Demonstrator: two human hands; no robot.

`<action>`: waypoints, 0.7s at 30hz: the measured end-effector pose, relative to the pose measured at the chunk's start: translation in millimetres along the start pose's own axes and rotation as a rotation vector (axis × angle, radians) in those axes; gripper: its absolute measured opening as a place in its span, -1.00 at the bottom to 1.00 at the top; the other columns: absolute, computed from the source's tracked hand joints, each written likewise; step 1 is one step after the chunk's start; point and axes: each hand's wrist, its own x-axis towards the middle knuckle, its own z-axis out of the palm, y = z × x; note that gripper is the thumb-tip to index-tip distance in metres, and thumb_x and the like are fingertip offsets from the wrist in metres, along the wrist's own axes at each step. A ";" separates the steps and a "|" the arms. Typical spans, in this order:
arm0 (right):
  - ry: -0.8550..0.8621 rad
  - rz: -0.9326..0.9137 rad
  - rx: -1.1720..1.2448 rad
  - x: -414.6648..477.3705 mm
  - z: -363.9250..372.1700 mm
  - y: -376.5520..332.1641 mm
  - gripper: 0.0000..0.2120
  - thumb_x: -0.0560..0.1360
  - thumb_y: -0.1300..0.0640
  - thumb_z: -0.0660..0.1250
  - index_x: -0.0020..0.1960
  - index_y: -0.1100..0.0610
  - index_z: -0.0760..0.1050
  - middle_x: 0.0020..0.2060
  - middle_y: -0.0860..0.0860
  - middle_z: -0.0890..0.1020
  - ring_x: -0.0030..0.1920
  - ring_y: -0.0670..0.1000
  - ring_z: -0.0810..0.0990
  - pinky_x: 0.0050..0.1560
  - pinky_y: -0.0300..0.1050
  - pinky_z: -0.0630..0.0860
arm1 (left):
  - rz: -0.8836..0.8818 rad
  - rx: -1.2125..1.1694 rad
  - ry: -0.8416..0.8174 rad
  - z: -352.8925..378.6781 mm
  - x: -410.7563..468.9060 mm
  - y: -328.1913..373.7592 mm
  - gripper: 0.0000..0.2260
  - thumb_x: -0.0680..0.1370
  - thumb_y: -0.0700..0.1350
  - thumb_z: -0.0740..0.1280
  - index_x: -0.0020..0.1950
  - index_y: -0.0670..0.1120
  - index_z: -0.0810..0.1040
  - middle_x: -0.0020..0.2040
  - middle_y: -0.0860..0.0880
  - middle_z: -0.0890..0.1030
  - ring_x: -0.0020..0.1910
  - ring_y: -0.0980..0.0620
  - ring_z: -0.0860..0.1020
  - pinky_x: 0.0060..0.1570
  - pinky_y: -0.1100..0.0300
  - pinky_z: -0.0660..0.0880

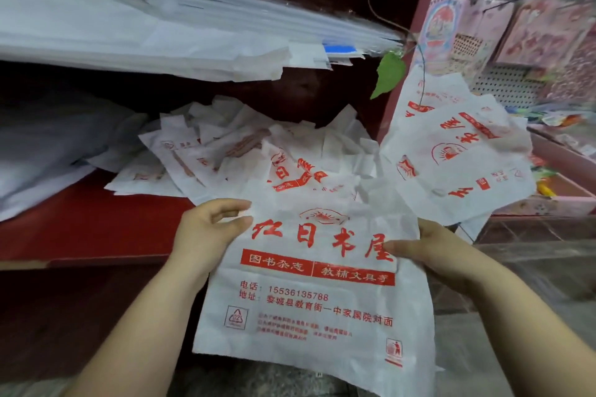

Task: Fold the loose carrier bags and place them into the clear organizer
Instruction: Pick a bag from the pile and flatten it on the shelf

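You hold a white, red-printed carrier bag (309, 284) spread before you, left hand (206, 232) pinching its upper left edge, right hand (432, 251) gripping the right edge, fingers clamped on the plastic. Beyond it, loose bags (225, 151) lie heaped on the red shelf (80, 222).

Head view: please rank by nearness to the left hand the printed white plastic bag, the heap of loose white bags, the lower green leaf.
1. Printed white plastic bag, pinched by the left hand itself.
2. Heap of loose white bags, behind it on the red shelf.
3. Lower green leaf, far up and right.
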 end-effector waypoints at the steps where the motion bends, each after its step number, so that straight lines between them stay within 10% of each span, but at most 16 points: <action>1: 0.034 0.000 -0.009 -4.3 -0.2 0.7 -0.89 0.47 0.24 0.33 -0.04 0.08 0.54 -0.12 0.04 0.69 -0.14 0.05 0.68 -0.08 -0.07 0.61 | -0.014 -0.042 -0.035 -0.8 -2.4 1.8 -0.70 0.44 -0.39 0.34 -0.14 0.04 0.55 -0.14 0.06 0.57 -0.18 0.12 0.55 -0.20 0.27 0.50; 5: 0.178 -0.023 0.091 -20.2 -4.0 -1.8 -0.92 0.49 0.26 0.30 -0.10 0.11 0.54 -0.22 0.02 0.69 -0.24 0.02 0.67 -0.18 -0.07 0.62 | -0.083 -0.148 -0.135 -2.2 -7.3 12.2 -0.61 0.45 -0.41 0.30 0.13 0.03 0.45 -0.17 0.00 0.58 -0.21 0.02 0.57 -0.28 0.21 0.53; 14: 0.265 -0.121 0.135 -54.5 -14.2 -3.2 -0.92 0.50 0.26 0.29 -0.10 0.20 0.56 -0.24 0.08 0.67 -0.32 -0.01 0.63 -0.32 -0.24 0.57 | -0.357 -0.108 -0.359 10.3 -19.5 20.8 -0.93 0.45 -0.38 0.30 -0.13 -0.27 0.56 -0.44 -0.09 0.63 -0.50 0.06 0.60 -0.50 0.32 0.51; 21: 0.381 -0.112 0.218 -63.6 -21.1 4.5 -0.86 0.52 0.27 0.25 -0.10 0.35 0.53 -0.32 0.17 0.54 -0.41 0.02 0.50 -0.44 -0.23 0.38 | -0.150 -0.090 -0.205 12.5 -21.0 27.1 -0.82 0.58 -0.23 0.19 -0.21 -0.15 0.48 -0.37 -0.07 0.57 -0.41 0.01 0.49 -0.39 0.23 0.39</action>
